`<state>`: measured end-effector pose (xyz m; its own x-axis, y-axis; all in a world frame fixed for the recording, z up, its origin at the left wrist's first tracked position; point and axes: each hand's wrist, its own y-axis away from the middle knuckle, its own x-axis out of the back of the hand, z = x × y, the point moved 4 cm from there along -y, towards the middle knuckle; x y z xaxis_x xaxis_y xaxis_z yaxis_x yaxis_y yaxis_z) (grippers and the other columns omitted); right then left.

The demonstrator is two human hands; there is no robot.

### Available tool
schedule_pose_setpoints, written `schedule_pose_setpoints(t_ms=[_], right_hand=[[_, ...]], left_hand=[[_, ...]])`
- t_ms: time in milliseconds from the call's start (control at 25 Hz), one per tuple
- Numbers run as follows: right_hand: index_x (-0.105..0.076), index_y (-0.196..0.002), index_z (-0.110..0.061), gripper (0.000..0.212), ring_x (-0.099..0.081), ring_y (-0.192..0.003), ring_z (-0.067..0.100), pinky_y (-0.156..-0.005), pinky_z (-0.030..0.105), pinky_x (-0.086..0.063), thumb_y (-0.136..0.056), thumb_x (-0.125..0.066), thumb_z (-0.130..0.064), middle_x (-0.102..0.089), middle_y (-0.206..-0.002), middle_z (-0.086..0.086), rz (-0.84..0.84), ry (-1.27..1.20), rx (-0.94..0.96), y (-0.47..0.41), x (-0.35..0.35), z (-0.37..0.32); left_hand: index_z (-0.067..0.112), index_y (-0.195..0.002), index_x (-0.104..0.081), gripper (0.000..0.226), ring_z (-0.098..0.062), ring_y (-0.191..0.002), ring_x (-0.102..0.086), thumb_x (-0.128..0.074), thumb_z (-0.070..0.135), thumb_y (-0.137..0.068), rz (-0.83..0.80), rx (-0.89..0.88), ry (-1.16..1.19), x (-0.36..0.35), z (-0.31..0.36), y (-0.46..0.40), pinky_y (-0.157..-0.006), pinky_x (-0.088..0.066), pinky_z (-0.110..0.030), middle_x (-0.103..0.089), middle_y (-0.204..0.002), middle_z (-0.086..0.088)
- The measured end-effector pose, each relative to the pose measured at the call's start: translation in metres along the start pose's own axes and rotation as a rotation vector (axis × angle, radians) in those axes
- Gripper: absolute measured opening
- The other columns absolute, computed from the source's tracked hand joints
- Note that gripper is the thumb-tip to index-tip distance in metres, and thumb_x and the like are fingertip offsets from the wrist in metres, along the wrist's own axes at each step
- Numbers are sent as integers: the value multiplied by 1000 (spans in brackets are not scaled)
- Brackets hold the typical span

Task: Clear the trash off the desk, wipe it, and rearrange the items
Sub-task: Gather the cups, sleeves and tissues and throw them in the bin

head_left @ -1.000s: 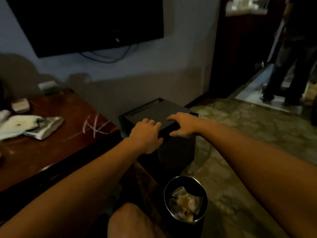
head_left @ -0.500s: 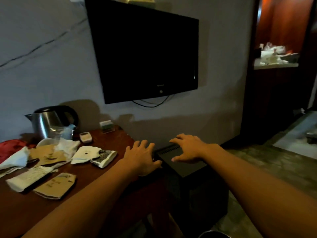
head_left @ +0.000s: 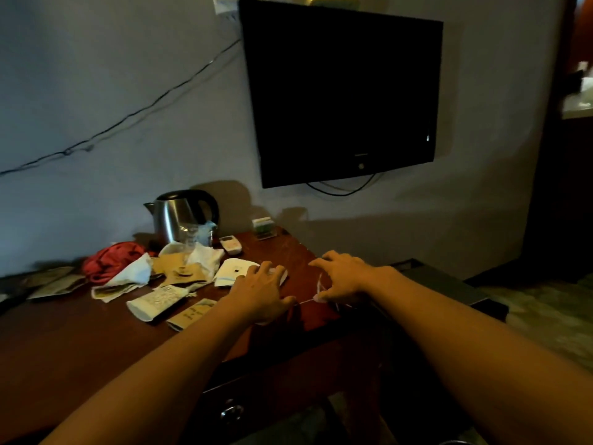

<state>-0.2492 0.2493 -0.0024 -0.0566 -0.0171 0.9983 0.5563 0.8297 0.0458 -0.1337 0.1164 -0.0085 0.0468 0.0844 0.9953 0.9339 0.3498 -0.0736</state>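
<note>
Head view: both hands over the right end of the tabletop (head_left: 80,342). Left hand (head_left: 261,292) lies palm-down, grip spread, fingers touching the white paper packet (head_left: 236,271). Right hand (head_left: 345,276) hovers beside it, grip loosely spread, holding nothing. Trash sits left of the hands: crumpled tissues (head_left: 128,277), brown paper sleeves (head_left: 179,271), printed wrappers (head_left: 157,301). All look light, soft and crushable, so gather several by the bunched middle. The glass (head_left: 189,242) standing among them looks fragile and tippy; take it by the stem first. Kettle (head_left: 179,216) at the back looks rigid; lift by the handle.
</note>
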Motion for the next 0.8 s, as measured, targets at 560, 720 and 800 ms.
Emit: schedule_pose_setpoints(t_ms=[560, 720, 800], right_hand=[[-39, -140, -28, 55, -39, -131, 29, -106, 44, -38, -92, -55, -49, -35, -146, 8, 361, -539, -79, -98, -30, -87], [-18, -151, -19, 79, -25, -142, 35, -117, 52, -15, -89, -50, -56, -30, -153, 17, 343, -409, -350, -123, -48, -87], [-12, -153, -15, 91, -26, -141, 36, -116, 56, -6, -86, -41, -69, -34, -150, 19, 358, -239, -343, -125, -60, -92]], left_hand=[[26, -147, -31, 62, -20, -134, -37, -36, 61, -96, 176, 108, 245, -62, -94, 17, -111, -31, -38, -38, -148, -1], [28, -142, -32, 61, -14, -127, -44, -45, 61, -92, 267, 68, 522, -58, -102, 8, -102, -40, -36, -42, -144, 4], [30, -138, -33, 65, -14, -121, -50, -42, 69, -87, 276, 75, 619, -59, -107, 4, -99, -45, -43, -47, -141, 4]])
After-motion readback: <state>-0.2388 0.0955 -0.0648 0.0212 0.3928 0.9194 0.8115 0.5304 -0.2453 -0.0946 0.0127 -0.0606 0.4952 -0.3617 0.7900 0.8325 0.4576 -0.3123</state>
